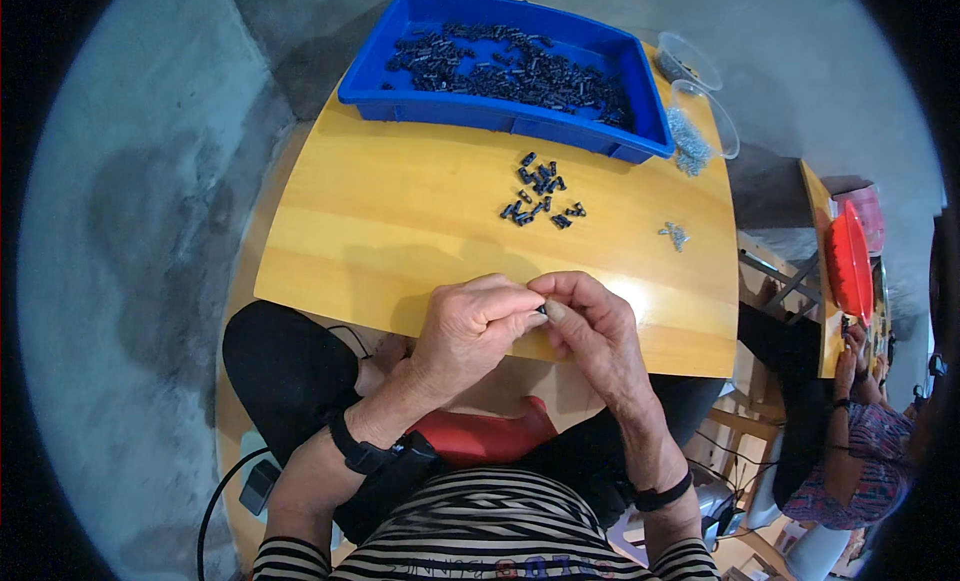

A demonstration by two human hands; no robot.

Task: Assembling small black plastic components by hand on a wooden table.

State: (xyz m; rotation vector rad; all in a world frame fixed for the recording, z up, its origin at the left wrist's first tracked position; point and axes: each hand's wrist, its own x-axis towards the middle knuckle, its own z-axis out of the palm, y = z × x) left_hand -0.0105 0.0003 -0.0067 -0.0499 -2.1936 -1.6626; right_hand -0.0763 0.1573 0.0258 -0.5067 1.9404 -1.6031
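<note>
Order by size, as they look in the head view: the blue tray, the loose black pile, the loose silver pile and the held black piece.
Blue tray
Loose black pile
Loose silver pile
Held black piece, partly covered by the fingers

Black-and-white striped top (470,521), black wristbands (662,496), apparently black trousers (285,371)

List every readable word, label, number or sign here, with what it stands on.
Striped shirt: lettering across the front, dark on the left, red and blue on the right; not copied out here.
Blue tray and yellow table: no lettering that can be made out.
</note>
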